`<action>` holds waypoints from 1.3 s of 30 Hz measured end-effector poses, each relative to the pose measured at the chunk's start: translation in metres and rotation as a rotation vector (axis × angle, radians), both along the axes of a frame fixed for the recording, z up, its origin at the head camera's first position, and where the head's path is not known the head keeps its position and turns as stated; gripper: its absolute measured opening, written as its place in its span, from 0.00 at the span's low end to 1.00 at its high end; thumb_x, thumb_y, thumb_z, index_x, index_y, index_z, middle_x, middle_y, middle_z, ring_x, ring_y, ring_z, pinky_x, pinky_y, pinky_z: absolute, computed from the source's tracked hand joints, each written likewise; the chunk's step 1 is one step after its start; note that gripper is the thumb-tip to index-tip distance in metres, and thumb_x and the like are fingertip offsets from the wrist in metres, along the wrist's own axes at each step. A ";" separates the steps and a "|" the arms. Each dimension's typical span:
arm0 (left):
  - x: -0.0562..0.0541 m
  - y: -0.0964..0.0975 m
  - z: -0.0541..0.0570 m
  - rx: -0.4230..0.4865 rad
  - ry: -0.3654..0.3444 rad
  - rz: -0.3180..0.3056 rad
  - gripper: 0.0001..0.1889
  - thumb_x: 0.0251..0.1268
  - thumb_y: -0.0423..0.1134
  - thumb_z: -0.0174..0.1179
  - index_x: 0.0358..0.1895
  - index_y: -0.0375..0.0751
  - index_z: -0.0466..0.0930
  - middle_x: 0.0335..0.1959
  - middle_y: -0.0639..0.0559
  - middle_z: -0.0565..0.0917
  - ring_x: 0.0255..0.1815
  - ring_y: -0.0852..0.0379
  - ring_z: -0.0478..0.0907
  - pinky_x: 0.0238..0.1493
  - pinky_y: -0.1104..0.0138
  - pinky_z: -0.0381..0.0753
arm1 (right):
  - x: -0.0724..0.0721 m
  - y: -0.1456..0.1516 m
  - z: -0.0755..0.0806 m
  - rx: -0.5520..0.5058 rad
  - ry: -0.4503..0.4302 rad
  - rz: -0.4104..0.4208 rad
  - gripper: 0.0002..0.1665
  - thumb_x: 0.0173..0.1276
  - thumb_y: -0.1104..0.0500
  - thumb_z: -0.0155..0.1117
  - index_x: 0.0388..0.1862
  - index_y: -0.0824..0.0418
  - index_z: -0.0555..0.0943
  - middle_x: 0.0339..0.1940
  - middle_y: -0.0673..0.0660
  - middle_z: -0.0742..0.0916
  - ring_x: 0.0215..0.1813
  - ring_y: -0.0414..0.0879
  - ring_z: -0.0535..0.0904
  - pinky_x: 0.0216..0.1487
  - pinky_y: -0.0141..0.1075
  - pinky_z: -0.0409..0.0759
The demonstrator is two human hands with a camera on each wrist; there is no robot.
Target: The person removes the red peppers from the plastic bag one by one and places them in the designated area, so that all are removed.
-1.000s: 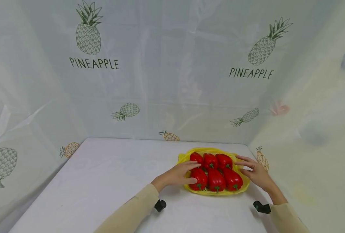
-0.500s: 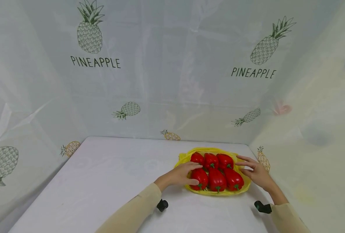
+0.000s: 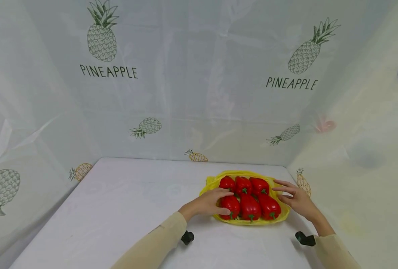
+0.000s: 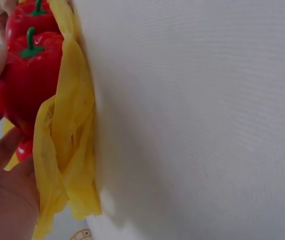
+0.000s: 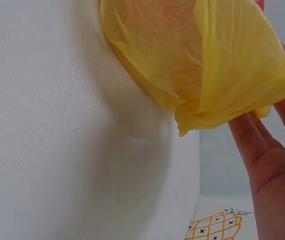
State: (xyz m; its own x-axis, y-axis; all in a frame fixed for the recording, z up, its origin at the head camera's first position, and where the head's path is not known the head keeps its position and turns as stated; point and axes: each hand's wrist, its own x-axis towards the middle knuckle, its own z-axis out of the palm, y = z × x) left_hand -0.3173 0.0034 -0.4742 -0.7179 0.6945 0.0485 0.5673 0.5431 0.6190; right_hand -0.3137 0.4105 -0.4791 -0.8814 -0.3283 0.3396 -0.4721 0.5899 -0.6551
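Several red bell peppers with green stems lie in two rows in an opened yellow plastic bag (image 3: 215, 182) on the right of the table. My left hand (image 3: 207, 203) spans the front left bell pepper (image 3: 230, 206). In the left wrist view, its thumb lies against that pepper (image 4: 30, 80) near the stem, and its fingers curve along the other side. At the bag's right edge is my right hand (image 3: 298, 201), fingers apart and loosely bent. In the right wrist view, its fingertips are partly hidden behind the yellow bag (image 5: 237, 65).
A white table (image 3: 135, 209) carries the bag. Behind and beside it hangs a pale curtain (image 3: 199, 74) printed with pineapples. Black devices (image 3: 187, 237) sit at both wrists.
My left hand has shifted slightly to the right and down along the front left bell pepper. The right hand stays by the bag's edge. The peppers keep their places.
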 end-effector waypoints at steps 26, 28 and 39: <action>-0.001 0.002 -0.007 -0.001 -0.022 0.017 0.33 0.69 0.55 0.70 0.77 0.60 0.74 0.81 0.56 0.67 0.81 0.50 0.64 0.74 0.49 0.75 | -0.004 0.006 0.000 -0.037 -0.066 0.064 0.20 0.74 0.69 0.68 0.63 0.62 0.86 0.77 0.70 0.74 0.65 0.19 0.73 0.55 0.24 0.83; -0.001 0.002 -0.007 0.000 -0.022 0.015 0.33 0.69 0.56 0.70 0.76 0.60 0.74 0.81 0.56 0.67 0.81 0.50 0.64 0.75 0.50 0.74 | -0.004 0.005 0.001 -0.037 -0.069 0.060 0.20 0.74 0.69 0.68 0.63 0.62 0.86 0.78 0.70 0.74 0.65 0.19 0.73 0.55 0.24 0.83; -0.004 0.003 -0.013 0.040 0.005 0.022 0.31 0.68 0.58 0.72 0.72 0.60 0.77 0.76 0.60 0.73 0.77 0.54 0.68 0.72 0.56 0.77 | -0.001 0.001 0.005 -0.025 -0.065 0.039 0.20 0.74 0.70 0.68 0.63 0.63 0.86 0.77 0.71 0.74 0.63 0.19 0.73 0.53 0.25 0.84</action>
